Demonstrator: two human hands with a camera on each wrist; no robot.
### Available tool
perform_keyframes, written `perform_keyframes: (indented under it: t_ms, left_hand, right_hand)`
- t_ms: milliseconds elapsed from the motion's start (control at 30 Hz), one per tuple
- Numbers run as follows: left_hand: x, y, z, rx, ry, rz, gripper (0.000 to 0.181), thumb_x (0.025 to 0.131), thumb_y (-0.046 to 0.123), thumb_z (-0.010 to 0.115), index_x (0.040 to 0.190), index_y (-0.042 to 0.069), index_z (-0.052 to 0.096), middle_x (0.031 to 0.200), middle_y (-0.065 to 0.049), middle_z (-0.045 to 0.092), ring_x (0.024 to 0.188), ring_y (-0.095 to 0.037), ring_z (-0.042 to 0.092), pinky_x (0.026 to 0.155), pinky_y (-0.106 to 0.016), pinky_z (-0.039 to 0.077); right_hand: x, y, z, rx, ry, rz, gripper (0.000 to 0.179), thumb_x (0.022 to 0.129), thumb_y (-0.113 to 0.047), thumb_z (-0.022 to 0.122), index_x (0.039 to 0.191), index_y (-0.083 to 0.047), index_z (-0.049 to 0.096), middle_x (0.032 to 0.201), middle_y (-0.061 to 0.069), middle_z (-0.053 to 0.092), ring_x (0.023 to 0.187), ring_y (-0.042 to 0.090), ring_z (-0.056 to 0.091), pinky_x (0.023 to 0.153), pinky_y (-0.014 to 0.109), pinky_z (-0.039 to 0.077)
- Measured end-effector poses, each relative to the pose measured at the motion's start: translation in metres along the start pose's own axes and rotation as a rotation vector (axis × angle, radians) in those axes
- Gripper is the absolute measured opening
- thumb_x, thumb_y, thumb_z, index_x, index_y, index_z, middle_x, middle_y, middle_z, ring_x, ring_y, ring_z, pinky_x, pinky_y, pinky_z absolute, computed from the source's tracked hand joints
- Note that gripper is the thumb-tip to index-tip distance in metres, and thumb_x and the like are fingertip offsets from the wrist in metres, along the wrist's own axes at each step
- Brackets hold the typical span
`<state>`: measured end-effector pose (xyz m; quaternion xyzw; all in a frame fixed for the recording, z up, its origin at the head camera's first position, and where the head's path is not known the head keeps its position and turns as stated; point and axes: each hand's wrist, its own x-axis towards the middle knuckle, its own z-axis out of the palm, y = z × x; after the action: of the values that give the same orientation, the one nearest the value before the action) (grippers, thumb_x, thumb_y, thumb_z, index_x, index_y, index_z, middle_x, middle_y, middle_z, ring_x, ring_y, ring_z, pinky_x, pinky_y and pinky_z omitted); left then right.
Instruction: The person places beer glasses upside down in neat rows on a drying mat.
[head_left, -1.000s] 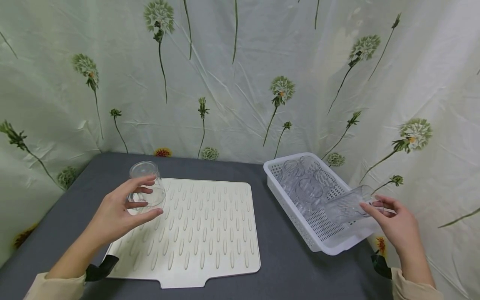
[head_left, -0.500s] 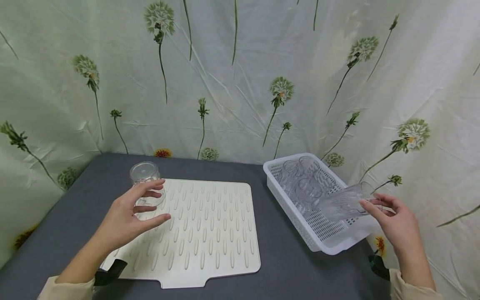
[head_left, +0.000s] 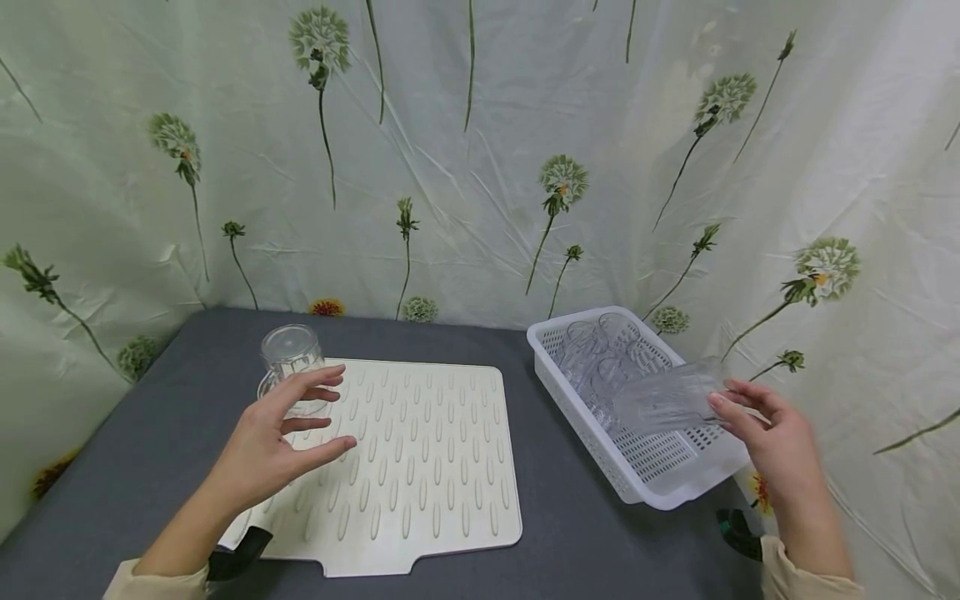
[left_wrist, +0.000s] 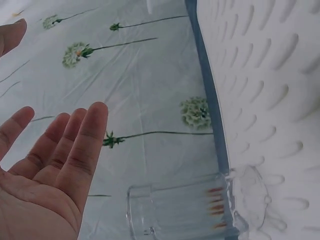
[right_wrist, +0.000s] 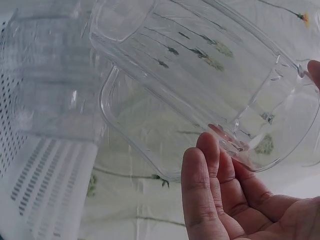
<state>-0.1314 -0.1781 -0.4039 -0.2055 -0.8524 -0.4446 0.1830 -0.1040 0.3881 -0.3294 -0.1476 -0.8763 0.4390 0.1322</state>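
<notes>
A clear mug [head_left: 291,343] with a side handle stands at the far left corner of a cream ribbed drying mat [head_left: 420,517]. My left hand [head_left: 281,437] is in front of it, fingers spread and thumb apart, holding nothing. In the left wrist view that mug [left_wrist: 185,205] lies beyond the fingers [left_wrist: 82,155]. My right hand [head_left: 772,429] pinches a second clear mug [head_left: 663,400] near its rim, tilted on its side over the white basket [head_left: 577,425]. Its handle [right_wrist: 132,142] shows in the right wrist view, with fingers [right_wrist: 200,185] and thumb at the rim end.
Several more clear mugs [head_left: 596,354] lie crowded at the back of the perforated basket. Dark grey cloth [head_left: 570,533] covers the table. A curtain [head_left: 465,208] printed with dandelions hangs behind and at the right.
My left hand has drawn away from the standing mug, to the right and nearer to me. The right hand has moved slightly left with its mug, which is now tilted more level.
</notes>
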Motion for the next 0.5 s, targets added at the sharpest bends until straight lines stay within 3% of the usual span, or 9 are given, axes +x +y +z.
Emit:
perform_keyframes:
  t_ms: [267, 500]
  left_hand:
    - [0.002, 0.002, 0.011, -0.031, -0.006, 0.016, 0.087, 0.076, 0.014, 0.099, 0.152, 0.026, 0.059, 0.135, 0.000, 0.067, 0.115, 0.004, 0.063, 0.083, -0.017, 0.063]
    - [0.003, 0.005, 0.017, -0.083, -0.006, 0.046, 0.086, 0.076, 0.009, 0.099, 0.151, 0.024, 0.060, 0.133, 0.001, 0.066, 0.115, 0.004, 0.064, 0.083, -0.022, 0.065]
  right_hand:
    - [-0.003, -0.005, 0.012, 0.114, -0.039, -0.031, 0.046, 0.106, -0.031, 0.070, 0.143, -0.009, 0.054, 0.109, -0.026, 0.059, 0.095, -0.010, 0.063, 0.080, 0.005, 0.054]
    - [-0.004, -0.007, 0.029, 0.298, -0.091, -0.047, 0.042, 0.107, -0.022, 0.068, 0.141, -0.002, 0.053, 0.110, -0.022, 0.062, 0.098, -0.006, 0.067, 0.081, 0.010, 0.058]
